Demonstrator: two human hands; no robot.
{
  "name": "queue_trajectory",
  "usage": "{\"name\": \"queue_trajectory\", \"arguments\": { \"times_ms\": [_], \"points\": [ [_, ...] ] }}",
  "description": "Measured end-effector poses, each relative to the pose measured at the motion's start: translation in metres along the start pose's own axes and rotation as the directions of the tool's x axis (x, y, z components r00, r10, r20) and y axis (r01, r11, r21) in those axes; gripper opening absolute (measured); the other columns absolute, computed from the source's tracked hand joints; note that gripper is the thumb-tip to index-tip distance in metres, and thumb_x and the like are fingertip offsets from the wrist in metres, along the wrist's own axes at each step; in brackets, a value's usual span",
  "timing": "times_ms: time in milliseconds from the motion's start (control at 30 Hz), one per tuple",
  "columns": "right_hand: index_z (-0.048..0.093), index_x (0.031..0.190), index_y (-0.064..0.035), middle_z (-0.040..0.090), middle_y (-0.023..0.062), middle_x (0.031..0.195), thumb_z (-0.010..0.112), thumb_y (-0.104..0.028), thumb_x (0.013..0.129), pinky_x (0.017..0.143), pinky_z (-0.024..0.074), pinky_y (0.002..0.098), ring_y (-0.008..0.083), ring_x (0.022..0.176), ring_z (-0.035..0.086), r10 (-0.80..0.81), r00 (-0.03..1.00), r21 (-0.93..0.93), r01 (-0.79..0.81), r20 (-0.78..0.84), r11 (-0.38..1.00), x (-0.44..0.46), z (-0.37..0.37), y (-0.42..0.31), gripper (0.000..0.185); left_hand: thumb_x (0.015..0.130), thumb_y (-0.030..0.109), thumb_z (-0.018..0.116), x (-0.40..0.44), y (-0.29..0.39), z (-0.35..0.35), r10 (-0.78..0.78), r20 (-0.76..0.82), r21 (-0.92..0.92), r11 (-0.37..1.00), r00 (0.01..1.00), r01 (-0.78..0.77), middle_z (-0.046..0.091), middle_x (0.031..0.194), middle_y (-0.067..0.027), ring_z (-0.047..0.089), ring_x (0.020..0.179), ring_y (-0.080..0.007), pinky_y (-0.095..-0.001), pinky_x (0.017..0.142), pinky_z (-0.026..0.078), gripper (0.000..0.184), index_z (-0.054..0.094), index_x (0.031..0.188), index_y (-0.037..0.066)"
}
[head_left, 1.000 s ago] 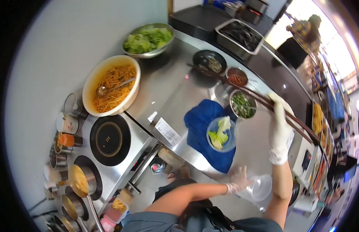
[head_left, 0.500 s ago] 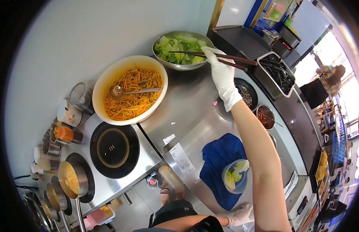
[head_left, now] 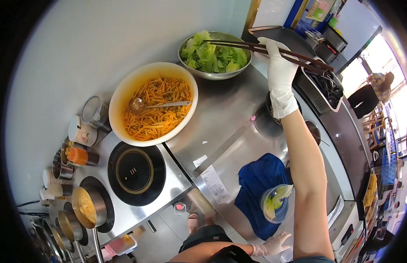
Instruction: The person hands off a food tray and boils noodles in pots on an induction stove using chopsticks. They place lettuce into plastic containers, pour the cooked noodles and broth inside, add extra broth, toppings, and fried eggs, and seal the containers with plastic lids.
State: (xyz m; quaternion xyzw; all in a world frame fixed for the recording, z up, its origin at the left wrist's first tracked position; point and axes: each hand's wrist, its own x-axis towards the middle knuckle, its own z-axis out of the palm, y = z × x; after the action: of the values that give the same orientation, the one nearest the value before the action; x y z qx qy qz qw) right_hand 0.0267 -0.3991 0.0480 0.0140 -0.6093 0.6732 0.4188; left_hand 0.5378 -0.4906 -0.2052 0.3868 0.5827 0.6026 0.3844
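Observation:
My right hand (head_left: 281, 65), in a white glove, grips a pair of long dark chopsticks (head_left: 315, 62). Their tips reach over a metal bowl (head_left: 221, 76) of green lettuce (head_left: 216, 57), beside a leaf that stands up at its back left; I cannot tell whether they pinch it. Low in the view, my gloved left hand (head_left: 273, 245) has its fingers stretched out, holding nothing I can see. Just above it is a clear plastic cup (head_left: 269, 215) with some lettuce in it, on a blue cloth (head_left: 256, 184).
Left of the lettuce, a white basin (head_left: 120, 131) holds orange shredded food and a slotted spoon (head_left: 162, 104). An induction hob (head_left: 136, 173), pots (head_left: 91, 208) and containers stand farther left. A utensil basket (head_left: 315, 90) lies beyond my right hand. Another person (head_left: 370, 94) is far right.
My right hand has moved right and slightly up with the chopsticks, their tips now higher on the bowl. Lettuce at the bowl's back left stands taller. The view has shifted slightly.

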Motion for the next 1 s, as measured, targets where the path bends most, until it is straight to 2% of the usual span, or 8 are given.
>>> {"name": "queue_trajectory", "arguments": {
  "times_ms": [333,367,433,467,500,733,800,1000],
  "points": [
    [0.065,0.1,0.0077,0.068,0.0151,0.099,0.058,-0.015,0.094,0.077,0.0595,0.0308,0.0209,0.087,0.067,-0.016,0.989,-0.069,0.006,-0.147,0.998,-0.071,-0.102,-0.141,0.025,0.087,0.031,0.061,-0.044,0.023,-0.054,-0.084,0.125,0.101,0.992,0.989,0.071,0.06,0.111,-0.0167,0.061,0.1,-0.0329,-0.0408,0.082,0.051,0.036,0.059,0.114,0.007],
    [0.065,0.101,0.0077,0.067,0.0154,0.1,0.057,-0.015,0.095,0.078,0.0594,0.0322,0.0217,0.087,0.067,-0.023,0.986,-0.111,0.005,-0.162,0.994,-0.095,-0.128,-0.173,0.025,0.088,0.03,0.059,-0.051,-0.003,-0.047,0.159,0.112,0.303,0.935,0.981,-0.186,0.062,0.104,-0.0149,0.062,0.093,-0.0304,-0.0407,0.076,0.051,0.03,0.061,0.108,0.008],
    [0.064,0.104,0.0078,0.067,0.0169,0.101,0.054,-0.015,0.096,0.079,0.0591,0.0357,0.0245,0.09,0.067,-0.06,0.975,-0.255,0.004,-0.212,0.967,-0.156,-0.173,-0.25,0.027,0.088,0.028,0.057,-0.058,0.001,-0.058,0.055,0.208,0.554,0.816,0.977,-0.164,0.063,0.096,-0.0157,0.062,0.086,-0.0312,-0.0438,0.068,0.05,0.022,0.064,0.09,0.007],
    [0.064,0.104,0.0081,0.067,0.0171,0.1,0.052,-0.017,0.096,0.081,0.0582,0.0362,0.0246,0.091,0.066,-0.086,0.959,-0.333,-0.009,-0.27,0.943,-0.195,-0.195,-0.292,0.029,0.086,0.024,0.06,-0.059,0.037,-0.07,-0.083,0.098,0.257,0.965,0.992,0.055,0.063,0.093,-0.0169,0.062,0.086,-0.0327,-0.0435,0.071,0.05,0.02,0.065,0.09,0.005],
    [0.064,0.104,0.0086,0.067,0.0172,0.1,0.052,-0.017,0.096,0.082,0.0578,0.0356,0.0242,0.091,0.066,-0.084,0.936,-0.411,-0.068,-0.341,0.909,-0.24,-0.215,-0.333,0.029,0.085,0.021,0.064,-0.066,0.023,-0.063,0.061,0.048,0.209,0.975,0.997,-0.07,0.063,0.091,-0.0168,0.061,0.086,-0.0337,-0.0422,0.076,0.05,0.021,0.065,0.096,0.003],
    [0.065,0.1,0.0066,0.066,0.0156,0.099,0.055,-0.017,0.095,0.076,0.0565,0.0323,0.0232,0.086,0.065,-0.205,0.641,-0.583,-0.457,-0.739,0.672,-0.478,-0.255,-0.558,0.026,0.086,0.022,0.067,-0.058,0.022,-0.022,-0.046,0.013,0.224,0.974,0.999,0.042,0.062,0.095,-0.015,0.061,0.088,-0.03,-0.0384,0.077,0.048,0.031,0.061,0.108,0.001],
    [0.065,0.099,0.0052,0.066,0.0131,0.098,0.056,-0.018,0.094,0.075,0.0554,0.0309,0.0203,0.084,0.065,-0.192,0.569,-0.549,-0.562,-0.799,0.619,-0.512,-0.255,-0.579,0.025,0.084,0.027,0.07,-0.052,0.044,0.001,-0.195,0.028,0.214,0.959,0.98,0.185,0.061,0.094,-0.014,0.061,0.089,-0.0296,-0.0396,0.079,0.048,0.046,0.056,0.119,0.001],
    [0.07,0.088,0.0017,0.068,0.0076,0.084,0.064,-0.017,0.086,0.074,0.0545,0.029,0.0152,0.076,0.065,-0.068,0.369,-0.352,-0.792,-0.927,0.499,-0.519,-0.291,-0.554,0.02,0.077,0.027,0.074,-0.035,0.057,0.08,-0.208,-0.007,0.395,0.898,0.978,0.194,0.06,0.097,-0.0166,0.061,0.094,-0.032,-0.0422,0.088,0.047,0.067,0.044,0.132,0.002]
  ]
}}
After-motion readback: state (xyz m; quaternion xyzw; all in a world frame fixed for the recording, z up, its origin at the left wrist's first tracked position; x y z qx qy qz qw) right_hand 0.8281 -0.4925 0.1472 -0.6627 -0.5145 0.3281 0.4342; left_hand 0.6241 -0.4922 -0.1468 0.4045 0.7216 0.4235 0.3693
